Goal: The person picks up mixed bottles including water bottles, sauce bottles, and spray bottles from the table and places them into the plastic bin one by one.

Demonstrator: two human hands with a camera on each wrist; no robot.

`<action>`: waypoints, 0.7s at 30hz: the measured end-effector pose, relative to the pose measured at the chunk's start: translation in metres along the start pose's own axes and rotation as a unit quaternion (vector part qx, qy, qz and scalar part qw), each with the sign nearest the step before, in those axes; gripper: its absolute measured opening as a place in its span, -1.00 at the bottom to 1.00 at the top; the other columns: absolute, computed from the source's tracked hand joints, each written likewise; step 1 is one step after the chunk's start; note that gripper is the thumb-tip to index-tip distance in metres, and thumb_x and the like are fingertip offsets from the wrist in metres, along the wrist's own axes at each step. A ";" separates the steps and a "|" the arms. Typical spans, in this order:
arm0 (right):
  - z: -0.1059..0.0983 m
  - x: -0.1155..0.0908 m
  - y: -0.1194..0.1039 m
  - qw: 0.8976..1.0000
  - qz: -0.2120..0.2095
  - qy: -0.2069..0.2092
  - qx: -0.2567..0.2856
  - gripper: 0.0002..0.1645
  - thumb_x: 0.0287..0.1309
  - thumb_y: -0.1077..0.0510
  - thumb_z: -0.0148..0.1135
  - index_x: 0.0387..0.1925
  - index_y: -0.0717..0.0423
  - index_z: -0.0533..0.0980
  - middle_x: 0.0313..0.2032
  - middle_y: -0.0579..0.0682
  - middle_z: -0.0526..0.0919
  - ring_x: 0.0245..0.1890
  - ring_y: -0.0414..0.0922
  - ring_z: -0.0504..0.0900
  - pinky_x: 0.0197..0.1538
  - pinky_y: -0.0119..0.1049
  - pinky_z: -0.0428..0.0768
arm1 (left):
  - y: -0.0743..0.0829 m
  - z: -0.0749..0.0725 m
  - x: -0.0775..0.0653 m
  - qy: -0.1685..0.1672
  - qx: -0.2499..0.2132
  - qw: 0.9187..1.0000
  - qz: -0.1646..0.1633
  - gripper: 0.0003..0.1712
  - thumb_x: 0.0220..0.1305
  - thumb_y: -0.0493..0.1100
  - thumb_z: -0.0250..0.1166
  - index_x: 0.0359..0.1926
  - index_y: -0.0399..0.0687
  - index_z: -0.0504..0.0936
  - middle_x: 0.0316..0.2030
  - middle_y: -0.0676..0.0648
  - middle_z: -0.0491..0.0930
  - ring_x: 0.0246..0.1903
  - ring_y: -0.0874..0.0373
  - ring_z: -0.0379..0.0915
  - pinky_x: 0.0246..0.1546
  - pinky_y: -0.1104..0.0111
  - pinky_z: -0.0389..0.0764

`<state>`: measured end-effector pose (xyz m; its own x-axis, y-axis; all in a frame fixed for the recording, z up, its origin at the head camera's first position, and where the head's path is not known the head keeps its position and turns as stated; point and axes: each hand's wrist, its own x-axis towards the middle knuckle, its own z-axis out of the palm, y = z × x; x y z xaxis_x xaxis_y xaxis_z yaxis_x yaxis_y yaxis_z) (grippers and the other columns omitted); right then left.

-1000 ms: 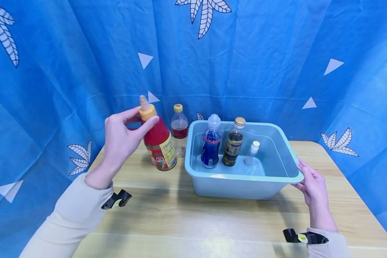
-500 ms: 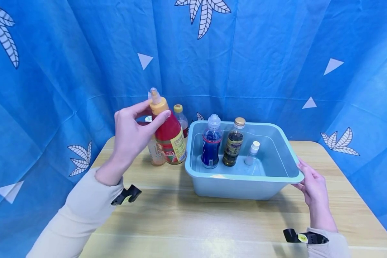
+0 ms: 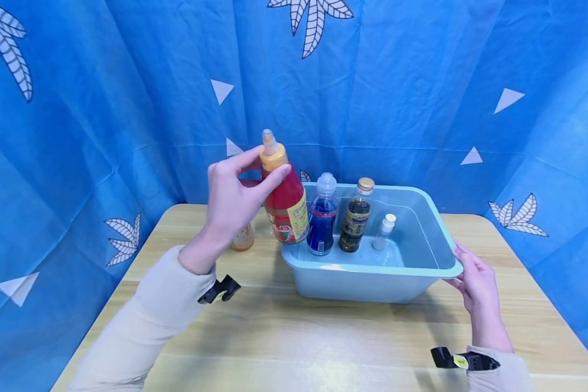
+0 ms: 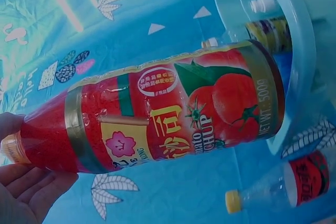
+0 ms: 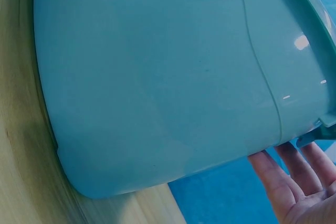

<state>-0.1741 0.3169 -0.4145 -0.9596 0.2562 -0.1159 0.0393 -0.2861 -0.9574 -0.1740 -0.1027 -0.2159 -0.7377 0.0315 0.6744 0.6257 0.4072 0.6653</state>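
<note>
Ketchup bottle has shifted right, nearer the tub

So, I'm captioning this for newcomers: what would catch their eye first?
Probably the red ketchup bottle, held near its cap by the left grip at the left edge of the pale blue basin. Then, inside it, a blue bottle at left, a dark bottle beside it, and a small white-capped bottle rightmost.

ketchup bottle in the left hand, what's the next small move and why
Probably lift the ketchup bottle slightly before moving it right: the left hand holds it tilted, its base overlaps the left rim of the tub in the head view, and the blue bottle stands just inside, so either might get knocked.
</note>
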 end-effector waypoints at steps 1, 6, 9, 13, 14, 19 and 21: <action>0.013 -0.013 -0.012 1.000 0.005 0.001 0.005 -0.72 0.10 0.06 0.16 -0.11 -0.19 0.57 -0.26 -0.31 0.58 -0.44 -0.23 0.62 -0.41 -0.31 0.59 | 0.000 0.003 0.000 -0.002 -0.007 1.000 -0.001 -0.57 0.02 -0.05 0.33 -0.08 -0.14 0.58 -0.24 -0.02 0.61 -0.28 0.24 0.51 -0.47 0.39 0.57; 0.007 -0.010 -0.011 1.000 0.010 -0.005 0.008 -0.74 0.10 0.06 0.17 -0.13 -0.19 0.58 -0.23 -0.34 0.58 -0.41 -0.22 0.63 -0.40 -0.29 0.59 | -0.001 0.019 -0.001 -0.017 -0.034 0.999 -0.016 -0.56 0.03 -0.03 0.31 -0.05 -0.11 0.57 -0.22 0.00 0.60 -0.25 0.24 0.51 -0.44 0.38 0.57; -0.019 0.017 0.011 1.000 0.011 0.001 -0.007 -0.64 0.10 0.03 0.17 -0.01 -0.12 0.51 -0.07 -0.30 0.53 -0.34 -0.18 0.63 -0.34 -0.22 0.59 | -0.002 0.028 -0.001 -0.025 -0.046 0.998 -0.023 -0.54 0.04 -0.03 0.31 -0.03 -0.11 0.55 -0.19 -0.01 0.59 -0.23 0.22 0.51 -0.41 0.38 0.58; -0.041 0.041 0.031 0.999 0.016 0.006 -0.028 -0.54 0.08 -0.02 0.18 0.06 -0.09 0.45 0.05 -0.29 0.45 -0.26 -0.16 0.62 -0.29 -0.18 0.57 | -0.004 0.038 -0.001 -0.030 -0.052 0.998 -0.031 -0.53 0.04 -0.03 0.31 -0.02 -0.12 0.55 -0.18 -0.03 0.59 -0.22 0.22 0.52 -0.40 0.40 0.57; -0.041 0.041 0.030 0.999 0.021 0.010 -0.034 -0.53 0.07 -0.04 0.19 0.06 -0.12 0.45 0.08 -0.29 0.43 -0.25 -0.17 0.61 -0.28 -0.18 0.57 | -0.005 0.041 -0.001 -0.030 -0.051 0.998 -0.031 -0.54 0.04 -0.03 0.31 -0.03 -0.12 0.55 -0.18 -0.03 0.59 -0.22 0.23 0.52 -0.40 0.41 0.57; -0.028 0.028 0.020 1.000 -0.006 -0.009 -0.004 -0.64 0.12 0.08 0.15 -0.01 -0.06 0.51 0.03 -0.22 0.48 -0.32 -0.13 0.63 -0.37 -0.19 0.59 | -0.010 0.056 -0.003 -0.030 -0.064 0.997 -0.031 -0.56 0.05 -0.04 0.30 -0.05 -0.14 0.56 -0.20 -0.03 0.60 -0.23 0.25 0.52 -0.43 0.44 0.57; -0.023 0.023 0.015 1.000 -0.007 -0.022 0.010 -0.66 0.12 0.10 0.15 -0.03 -0.05 0.52 0.04 -0.22 0.48 -0.35 -0.12 0.63 -0.39 -0.18 0.60 | -0.012 0.062 -0.004 -0.032 -0.067 0.997 -0.032 -0.57 0.05 -0.04 0.30 -0.06 -0.13 0.56 -0.20 -0.03 0.60 -0.24 0.25 0.52 -0.43 0.44 0.56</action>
<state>-0.1890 0.3396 -0.4380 -0.9713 0.2199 -0.0907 0.0206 -0.3022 -0.9530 -0.1942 -0.0506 -0.2464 -0.7890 0.0687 0.6106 0.6020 0.2855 0.7457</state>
